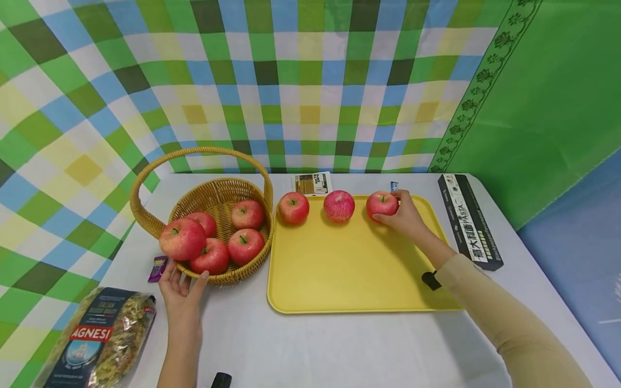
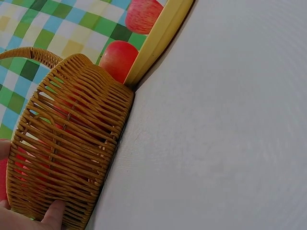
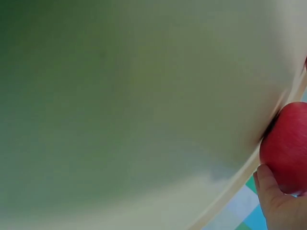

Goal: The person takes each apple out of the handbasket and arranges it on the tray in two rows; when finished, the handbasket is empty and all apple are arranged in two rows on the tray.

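Wicker basket (image 2: 72,143) against yellow tray (image 2: 160,36) edge

Fingertips (image 2: 53,213) pressed to basket's woven wall, low left; two red apples (image 2: 117,60) beyond tray rim; white tabletop (image 2: 220,134) filling right; checked cloth (image 2: 43,28) top left.

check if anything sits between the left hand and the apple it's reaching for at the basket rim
Nothing visible does. The left hand already cups the front apple from below, at the near rim of the wicker basket. The purple wrapper lies beside the hand, out of its way.
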{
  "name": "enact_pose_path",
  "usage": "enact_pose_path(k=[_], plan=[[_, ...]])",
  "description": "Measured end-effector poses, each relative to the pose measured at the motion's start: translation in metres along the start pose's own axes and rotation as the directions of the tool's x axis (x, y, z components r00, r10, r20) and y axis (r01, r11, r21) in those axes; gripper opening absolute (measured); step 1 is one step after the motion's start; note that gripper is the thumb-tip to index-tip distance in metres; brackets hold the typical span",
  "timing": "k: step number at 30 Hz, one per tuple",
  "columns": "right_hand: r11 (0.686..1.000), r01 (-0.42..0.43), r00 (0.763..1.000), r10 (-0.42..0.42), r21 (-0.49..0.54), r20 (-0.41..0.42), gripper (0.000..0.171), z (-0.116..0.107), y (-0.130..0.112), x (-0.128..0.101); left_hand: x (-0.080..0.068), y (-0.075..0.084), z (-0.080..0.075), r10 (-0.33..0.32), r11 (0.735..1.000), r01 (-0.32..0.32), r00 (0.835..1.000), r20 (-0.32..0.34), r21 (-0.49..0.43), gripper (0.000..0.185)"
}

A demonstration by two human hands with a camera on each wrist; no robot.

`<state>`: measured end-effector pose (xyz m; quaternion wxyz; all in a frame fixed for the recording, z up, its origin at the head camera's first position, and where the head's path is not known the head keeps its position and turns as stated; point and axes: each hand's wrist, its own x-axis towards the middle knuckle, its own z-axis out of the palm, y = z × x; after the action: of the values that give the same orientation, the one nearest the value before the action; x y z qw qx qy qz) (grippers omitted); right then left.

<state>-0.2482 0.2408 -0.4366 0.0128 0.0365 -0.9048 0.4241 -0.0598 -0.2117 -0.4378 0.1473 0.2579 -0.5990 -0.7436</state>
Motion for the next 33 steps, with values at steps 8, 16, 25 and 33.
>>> enact_pose_path(k=[8,16,25,33], plan=[[0.995,-0.024,0.987,0.039,-0.099,0.155,0.082,-0.028,-0.018,-0.008,0.000,0.000,0.000,-0.001,1.000,0.001,1.000,0.005,0.002,0.080],[0.972,0.027,0.931,0.060,-0.232,0.361,0.077,-0.082,-0.080,-0.016,0.003,-0.002,-0.001,0.006,1.000,-0.006,1.000,0.007,-0.005,0.080],[0.973,0.129,0.940,-0.060,-0.190,0.334,0.063,-0.079,-0.139,-0.039,0.002,-0.003,-0.002,0.017,1.000,-0.017,1.000,0.000,-0.020,0.080],[0.965,0.261,0.942,-0.257,0.006,0.217,0.067,-0.035,-0.184,-0.051,0.003,-0.004,-0.001,0.038,0.999,-0.037,0.999,0.019,-0.027,0.082]])
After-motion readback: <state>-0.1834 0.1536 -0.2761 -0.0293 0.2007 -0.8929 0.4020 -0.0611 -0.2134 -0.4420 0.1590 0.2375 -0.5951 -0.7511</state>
